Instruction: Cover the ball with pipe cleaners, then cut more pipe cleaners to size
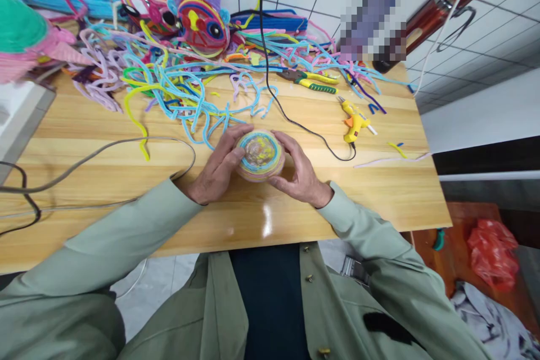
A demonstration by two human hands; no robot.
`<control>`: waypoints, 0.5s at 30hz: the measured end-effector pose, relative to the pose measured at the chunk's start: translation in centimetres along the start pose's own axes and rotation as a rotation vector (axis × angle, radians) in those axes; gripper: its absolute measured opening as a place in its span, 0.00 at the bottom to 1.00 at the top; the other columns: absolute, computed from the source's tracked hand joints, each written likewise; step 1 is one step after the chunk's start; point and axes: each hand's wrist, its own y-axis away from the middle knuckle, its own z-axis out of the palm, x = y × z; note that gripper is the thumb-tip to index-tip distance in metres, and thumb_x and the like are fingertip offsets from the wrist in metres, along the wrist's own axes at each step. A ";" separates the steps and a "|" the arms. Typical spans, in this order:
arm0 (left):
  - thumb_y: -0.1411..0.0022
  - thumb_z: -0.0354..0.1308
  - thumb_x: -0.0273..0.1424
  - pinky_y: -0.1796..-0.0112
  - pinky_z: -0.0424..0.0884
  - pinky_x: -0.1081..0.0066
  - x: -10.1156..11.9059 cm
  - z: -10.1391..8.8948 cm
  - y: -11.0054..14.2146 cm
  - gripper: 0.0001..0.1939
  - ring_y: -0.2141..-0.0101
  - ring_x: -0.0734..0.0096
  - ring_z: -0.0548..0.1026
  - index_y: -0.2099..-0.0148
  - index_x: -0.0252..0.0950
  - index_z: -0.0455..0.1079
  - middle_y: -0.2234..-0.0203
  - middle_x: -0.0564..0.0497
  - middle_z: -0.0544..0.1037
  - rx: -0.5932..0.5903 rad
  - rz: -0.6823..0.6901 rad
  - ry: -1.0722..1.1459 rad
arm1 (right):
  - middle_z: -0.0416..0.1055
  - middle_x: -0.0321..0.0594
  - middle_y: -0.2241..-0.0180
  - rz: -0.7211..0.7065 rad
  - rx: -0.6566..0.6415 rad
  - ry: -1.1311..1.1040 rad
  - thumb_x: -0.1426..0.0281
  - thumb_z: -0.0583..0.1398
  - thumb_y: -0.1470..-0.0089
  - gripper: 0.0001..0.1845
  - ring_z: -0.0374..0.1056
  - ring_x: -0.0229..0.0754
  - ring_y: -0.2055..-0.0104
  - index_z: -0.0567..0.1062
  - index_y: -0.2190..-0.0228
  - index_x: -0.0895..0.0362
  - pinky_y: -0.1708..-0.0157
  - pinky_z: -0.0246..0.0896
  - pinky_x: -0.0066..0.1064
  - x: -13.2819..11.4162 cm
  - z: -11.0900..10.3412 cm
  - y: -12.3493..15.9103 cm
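Between my two hands, over the front middle of the wooden table, is a round piece wound from pipe cleaners (260,153), with a light blue ring and a yellow and brownish centre. My left hand (221,163) grips its left side, the thumb resting on the top edge. On the right side, the fingers and thumb of my right hand (297,171) curve round it. Loose light blue pipe cleaners (202,104) lie just beyond my left hand. A yellow glue gun (355,121) rests to the right of my right hand.
Pliers (310,81) with green and yellow handles lie behind. Two colourful animal heads (202,25) stand against the tiled wall among heaped pipe cleaners. A black cord (291,118) hangs down to the glue gun. A red thermos (430,19) stands at the back right. Grey cable (84,166) crosses the left side.
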 end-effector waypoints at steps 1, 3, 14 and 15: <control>0.18 0.49 0.47 0.27 0.65 0.43 0.0 0.0 0.0 0.25 0.29 0.49 0.68 0.27 0.47 0.67 0.31 0.44 0.72 -0.025 -0.007 0.016 | 0.65 0.57 0.27 -0.006 0.000 0.023 0.42 0.67 0.39 0.51 0.63 0.65 0.25 0.59 0.26 0.50 0.28 0.62 0.65 0.0 0.0 0.0; 0.17 0.48 0.49 0.26 0.63 0.44 0.0 0.0 0.0 0.27 0.28 0.49 0.67 0.25 0.46 0.65 0.29 0.43 0.70 -0.064 0.019 0.008 | 0.67 0.57 0.29 -0.024 0.007 0.067 0.43 0.67 0.38 0.50 0.64 0.65 0.27 0.59 0.26 0.50 0.28 0.62 0.65 0.0 0.0 0.0; 0.38 0.74 0.58 0.34 0.72 0.40 0.0 0.9 0.4 0.55 0.32 0.37 0.71 0.21 0.45 0.52 0.33 0.34 0.70 -0.086 0.218 -0.248 | 0.71 0.55 0.34 -0.098 0.132 0.147 0.49 0.61 0.30 0.41 0.70 0.65 0.32 0.59 0.24 0.47 0.34 0.70 0.66 -1.0 -0.6 0.9; 0.39 0.75 0.57 0.34 0.72 0.40 0.2 1.0 0.5 0.56 0.32 0.37 0.71 0.21 0.45 0.51 0.33 0.34 0.70 -0.089 0.210 -0.250 | 0.72 0.55 0.35 -0.090 0.138 0.150 0.50 0.61 0.30 0.40 0.70 0.65 0.33 0.60 0.24 0.47 0.35 0.71 0.66 -1.0 -0.6 1.1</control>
